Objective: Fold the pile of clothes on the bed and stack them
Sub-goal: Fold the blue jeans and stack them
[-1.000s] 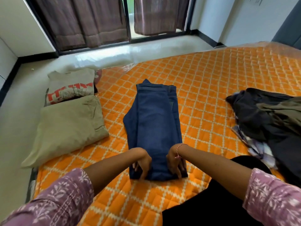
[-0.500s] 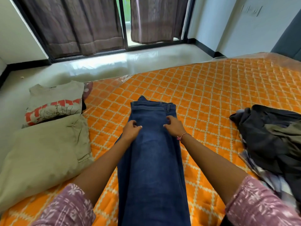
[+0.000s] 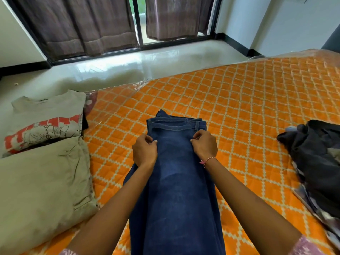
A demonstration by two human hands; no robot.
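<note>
Both hands, left [image 3: 144, 150] and right [image 3: 204, 144], pinch folded blue jeans [image 3: 176, 190] on the orange bed [image 3: 239, 111]; unfolded clothes pile [image 3: 316, 155], blurred, at three o'clock.

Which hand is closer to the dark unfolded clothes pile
Right. The right hand grips the jeans on the dark pile's side; the left hand grips their far edge.

Open bed [image 3: 239, 111] beyond the jeans [image 3: 176, 181]; folded tees [image 3: 44, 122] crowd the left, dark clothes pile [image 3: 316, 155] blocks the right.
</note>
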